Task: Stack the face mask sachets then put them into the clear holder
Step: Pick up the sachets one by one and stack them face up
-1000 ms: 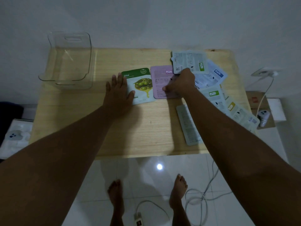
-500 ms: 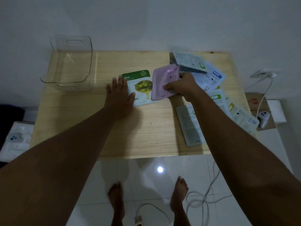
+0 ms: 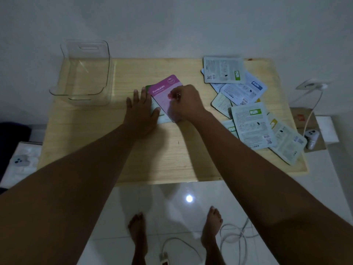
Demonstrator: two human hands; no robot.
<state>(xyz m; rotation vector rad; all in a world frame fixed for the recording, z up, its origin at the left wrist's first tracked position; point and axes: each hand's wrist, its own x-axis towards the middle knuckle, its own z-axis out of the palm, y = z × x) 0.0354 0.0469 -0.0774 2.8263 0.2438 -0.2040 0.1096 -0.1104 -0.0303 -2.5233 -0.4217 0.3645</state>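
From the head view, the left hand (image 3: 141, 109) lies flat with fingers spread along the left side of a green sachet (image 3: 148, 87), of which only a far corner and a pale near strip show; the palm seems to pin it so the starting stack does not slide on the smooth wooden table (image 3: 95, 150). The right hand (image 3: 186, 104) has its fingers closed in a pinch on the right edge of the pink pomegranate sachet (image 3: 164, 94), holding it printed side up and slightly skewed over the green one, most likely so it can be squared against the piece below. Whether the pink sachet already rests fully on the green one cannot be told. It sits directly between the two hands, touching the right fingers and just beside the left thumb, near the table's middle toward the far edge. The loose sachets (image 3: 248, 111) fan in an overlapping heap along the right edge, from the far right corner toward the near right corner, near the right forearm. The clear holder (image 3: 86, 73) stands empty at the far left corner, well apart from both hands, so stacking appears barely begun.
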